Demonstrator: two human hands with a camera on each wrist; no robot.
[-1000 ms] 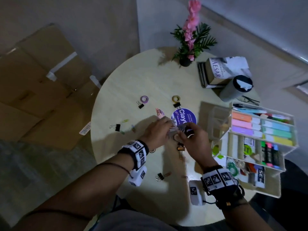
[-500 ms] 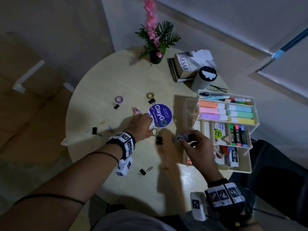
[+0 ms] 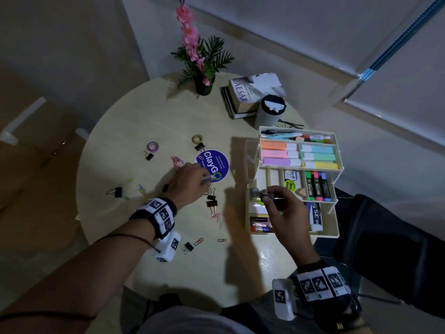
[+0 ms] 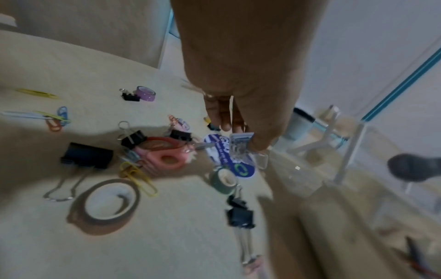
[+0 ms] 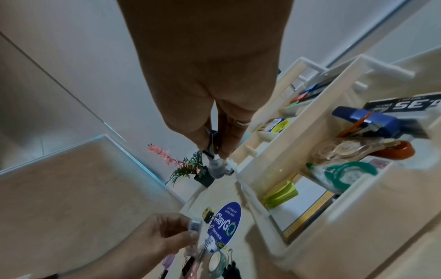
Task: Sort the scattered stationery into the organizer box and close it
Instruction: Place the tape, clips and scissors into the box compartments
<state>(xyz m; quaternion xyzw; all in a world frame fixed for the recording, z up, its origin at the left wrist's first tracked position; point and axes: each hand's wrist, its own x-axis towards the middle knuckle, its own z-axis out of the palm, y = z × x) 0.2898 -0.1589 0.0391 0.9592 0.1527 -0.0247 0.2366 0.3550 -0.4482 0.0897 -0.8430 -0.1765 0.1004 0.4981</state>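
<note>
The right hand [image 3: 283, 208] pinches a small dark clip [image 3: 261, 194] between thumb and fingertips [image 5: 224, 149], held above the near-left corner of the open organizer [image 3: 336, 150]. The left hand [image 3: 190, 183] grips a small clear box [image 4: 241, 146] of clips in curled fingers, left of the organizer, over the round purple sticker [image 3: 215, 165]. Farther left of the organizer, binder clips [image 3: 212, 201], paper clips [image 3: 198, 241], tape rolls [image 3: 154, 146] and pink scissors [image 4: 164, 154] lie scattered on the table [image 3: 134, 131].

Black wristbands [image 3: 159, 213] with white square-coded tags, white camera blocks [image 3: 283, 298], a thin dark armband [image 3: 120, 236].
</note>
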